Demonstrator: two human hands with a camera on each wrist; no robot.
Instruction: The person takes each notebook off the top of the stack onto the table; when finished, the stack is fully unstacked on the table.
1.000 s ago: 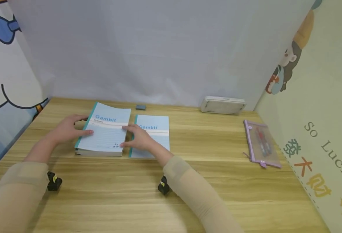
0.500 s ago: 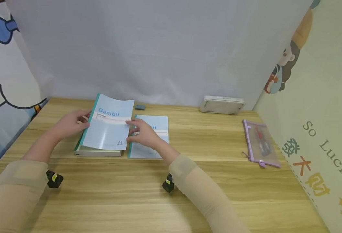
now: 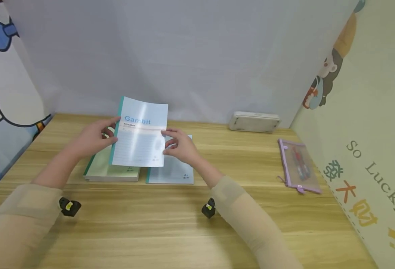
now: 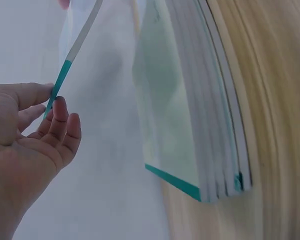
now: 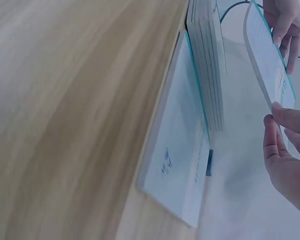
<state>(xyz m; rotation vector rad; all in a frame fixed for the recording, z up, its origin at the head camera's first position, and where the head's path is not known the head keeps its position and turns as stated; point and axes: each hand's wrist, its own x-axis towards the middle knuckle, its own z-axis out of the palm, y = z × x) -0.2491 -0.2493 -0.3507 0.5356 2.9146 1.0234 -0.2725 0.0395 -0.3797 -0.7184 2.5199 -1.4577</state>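
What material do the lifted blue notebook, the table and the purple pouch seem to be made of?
Lifted notebook: thin paper with a glossy cover, since it bows between the left hand and right hand and shows glare.
Table: wood or wood-look laminate, going by the light grain stripes; which one is unclear.
Purple pouch: probably translucent mesh or plastic with fabric edging, as its contents show through.

I read "Gambit" in blue on the lifted notebook (image 3: 140, 131) cover. "So Lucky" stands on the right wall panel (image 3: 369, 112).
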